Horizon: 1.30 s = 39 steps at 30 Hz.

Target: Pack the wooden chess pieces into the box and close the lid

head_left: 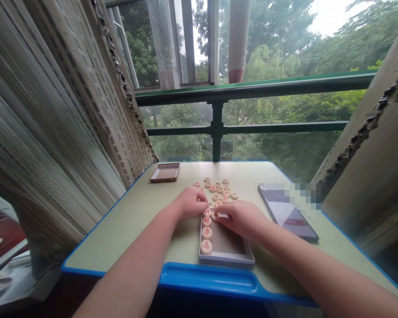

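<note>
- Head view, left hand [194,202]: reaches in from the left; rests over the far left corner of the box base; fingers curled inward, tips close together, next to the topmost piece of the column; cannot tell whether clamped on it.
- Head view, right hand [242,216]: reaches across the right side of the box base; fingers bent, fingertip on the second-row piece [215,215]; cannot tell from this angle whether pinched or merely pressed.
- Second-row piece: sits at the far end of the box base, just right of the topmost piece of the column.
- Column of xiangqi pieces [207,232]: four round discs, flat along the left wall inside the box base; red characters, nearest reading 馬, next 車.
- Box base [227,256]: shallow, rectangular, pale-walled, brownish floor; bare over most of its right part.
- Loose xiangqi pieces [213,188]: scattered flat on the table [136,221] beyond the box base; some red-marked, some dark-marked.
- Brown shallow tray [164,179]: near the far left corner of the table.
- Tablet [288,221]: flat at right, well apart from the loose pieces; upper end pixelated.
- Blue pen trough [208,280]: along the near table edge, just below the box base.
- Beyond: green railing [268,92], window, trees; curtain [60,97] at left.
</note>
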### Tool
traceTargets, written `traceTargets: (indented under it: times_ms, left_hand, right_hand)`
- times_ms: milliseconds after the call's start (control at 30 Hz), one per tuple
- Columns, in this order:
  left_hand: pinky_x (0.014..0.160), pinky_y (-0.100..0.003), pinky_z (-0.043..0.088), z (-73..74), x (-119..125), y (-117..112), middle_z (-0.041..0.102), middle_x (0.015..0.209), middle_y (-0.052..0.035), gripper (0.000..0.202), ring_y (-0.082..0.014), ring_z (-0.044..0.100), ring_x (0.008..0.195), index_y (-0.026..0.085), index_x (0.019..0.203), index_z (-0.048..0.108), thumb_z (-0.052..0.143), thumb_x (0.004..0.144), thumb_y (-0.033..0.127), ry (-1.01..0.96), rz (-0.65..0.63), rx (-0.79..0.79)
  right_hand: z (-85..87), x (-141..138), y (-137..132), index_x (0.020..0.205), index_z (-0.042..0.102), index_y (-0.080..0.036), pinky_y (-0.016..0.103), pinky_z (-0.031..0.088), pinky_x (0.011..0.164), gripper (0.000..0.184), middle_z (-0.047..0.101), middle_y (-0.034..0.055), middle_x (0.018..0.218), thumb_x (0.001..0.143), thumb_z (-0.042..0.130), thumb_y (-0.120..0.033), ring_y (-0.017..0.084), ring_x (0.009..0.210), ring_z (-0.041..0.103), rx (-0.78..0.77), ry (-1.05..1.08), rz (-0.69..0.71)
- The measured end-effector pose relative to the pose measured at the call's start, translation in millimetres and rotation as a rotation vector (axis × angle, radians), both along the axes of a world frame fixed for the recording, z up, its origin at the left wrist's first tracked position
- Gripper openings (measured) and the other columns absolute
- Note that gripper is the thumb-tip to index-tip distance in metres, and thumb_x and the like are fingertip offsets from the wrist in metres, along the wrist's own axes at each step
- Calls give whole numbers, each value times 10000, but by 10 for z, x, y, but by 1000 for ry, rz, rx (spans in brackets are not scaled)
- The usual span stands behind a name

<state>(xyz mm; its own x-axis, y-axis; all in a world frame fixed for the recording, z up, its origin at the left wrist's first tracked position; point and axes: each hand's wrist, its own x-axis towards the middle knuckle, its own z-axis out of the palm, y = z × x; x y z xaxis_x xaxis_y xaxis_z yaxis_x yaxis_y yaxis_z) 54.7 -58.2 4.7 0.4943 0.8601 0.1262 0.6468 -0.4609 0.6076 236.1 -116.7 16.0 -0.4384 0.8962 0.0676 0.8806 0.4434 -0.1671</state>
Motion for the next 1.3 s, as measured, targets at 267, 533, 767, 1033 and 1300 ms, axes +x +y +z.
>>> traceTargets:
  times_ms: [267, 533, 767, 1033, 1300]
  left_hand:
    - [610, -219, 414, 36, -23, -43, 638, 662, -17, 163, -137, 553, 675, 161, 662, 716, 613, 635, 285, 1, -57, -48]
    - [648, -221, 420, 43, -71, -8, 661, 722, -23, 162, -141, 567, 721, 163, 701, 719, 602, 660, 268, -6, -60, -38]
    - [689, -229, 431, 54, -96, -3, 657, 725, -18, 158, -145, 565, 737, 164, 702, 707, 605, 652, 273, -5, -68, -32]
    - [774, -255, 439, 128, -118, -42, 641, 856, -31, 207, -177, 570, 846, 187, 769, 727, 654, 630, 322, 22, -155, -119]
    - [767, -244, 444, 117, -145, -10, 612, 853, -28, 205, -160, 569, 822, 205, 816, 735, 634, 658, 288, 28, -225, -138]
  right_hand:
    - [-14, 1, 5, 920, 669, -301, 236, 337, 565, 206, 687, 16, 799, 794, 519, -367, 160, 683, 589, 7, 19, -20]
    - [-42, 7, 27, 869, 687, -298, 230, 326, 555, 192, 683, 4, 745, 785, 530, -369, 146, 640, 576, 20, 64, -31]
    - [-70, 9, 38, 918, 687, -316, 237, 343, 570, 206, 695, 3, 776, 786, 530, -335, 157, 670, 590, 29, 34, -15]
    - [-71, 25, 29, 966, 677, -314, 233, 343, 560, 251, 687, 4, 752, 763, 536, -269, 148, 630, 583, 63, 57, 19]
    - [-86, 28, 49, 904, 676, -304, 232, 329, 554, 211, 684, 0, 755, 778, 506, -296, 148, 621, 559, 57, 75, 2]
